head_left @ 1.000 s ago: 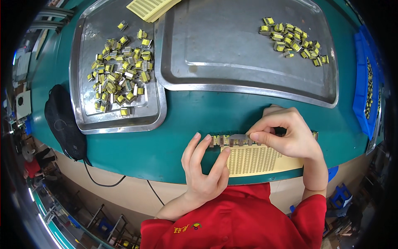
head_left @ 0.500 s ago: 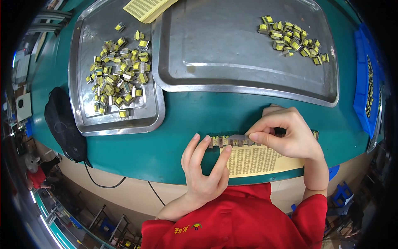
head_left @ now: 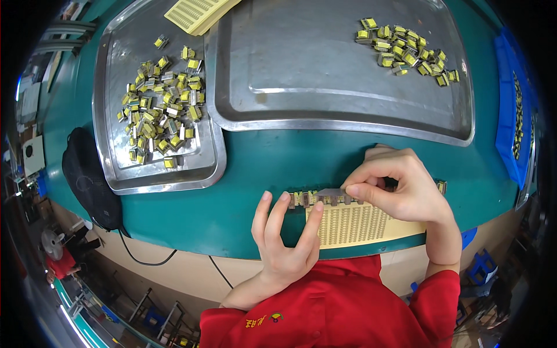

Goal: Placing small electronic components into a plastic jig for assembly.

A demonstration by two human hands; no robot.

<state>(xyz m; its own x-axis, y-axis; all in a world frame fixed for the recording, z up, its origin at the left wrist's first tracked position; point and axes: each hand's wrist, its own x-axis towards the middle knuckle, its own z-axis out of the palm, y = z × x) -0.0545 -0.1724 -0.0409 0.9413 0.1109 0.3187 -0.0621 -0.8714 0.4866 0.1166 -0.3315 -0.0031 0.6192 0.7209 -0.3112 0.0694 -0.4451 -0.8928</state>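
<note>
Along the far edge of the sheet (head_left: 355, 228), a row (head_left: 306, 199) stands lined up; loose parts (head_left: 154, 116) farther beyond it aren't; right hand (head_left: 397, 184) pinches a grey strip (head_left: 329, 193) at the row, left hand (head_left: 287, 249) spread by the sheet's left edge

yellow characters (head_left: 256, 322) are carried on the chest of the red shirt (head_left: 325, 307), with a small multicoloured emblem (head_left: 277, 316) set just beside them. repeated rows of tiny dark marks are borne by the yellow sheet (head_left: 360, 227) near the front edge, and similar rows are shown on the stack of yellow sheets (head_left: 199, 15) farther back; neither can be read.
</note>
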